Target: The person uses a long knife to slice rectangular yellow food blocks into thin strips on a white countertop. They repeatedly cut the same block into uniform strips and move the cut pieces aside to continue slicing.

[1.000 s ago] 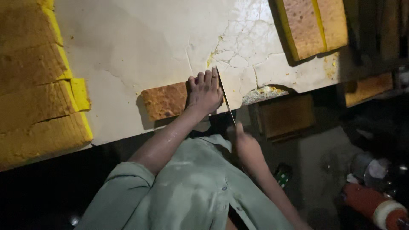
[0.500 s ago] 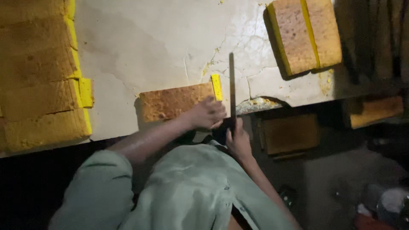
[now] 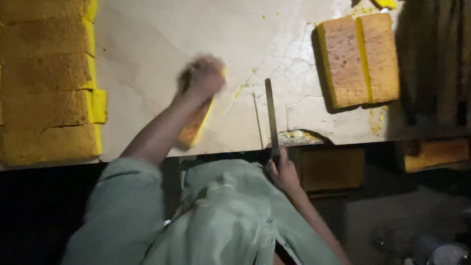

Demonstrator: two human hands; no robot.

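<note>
My left hand [image 3: 205, 74] is blurred with motion and grips a rectangular piece of yellow sponge cake with a brown crust [image 3: 195, 127], lifted on edge above the pale cracked table [image 3: 162, 44]. My right hand [image 3: 283, 172] sits at the table's near edge and holds the handle of a long thin knife [image 3: 270, 115], whose blade lies flat on the table and points away from me. A thin cut line runs in the table's surface just left of the blade.
Stacked slabs of yellow cake [image 3: 46, 83] fill the left side of the table. Two brown-topped cake pieces [image 3: 358, 59] lie side by side at the upper right, with crumbs around them. Brown boxes [image 3: 331, 169] stand below the table edge.
The cake piece lay flat at the table edge with my left hand on it; now that hand has lifted and tilted it up and away. The knife stays near the edge.
</note>
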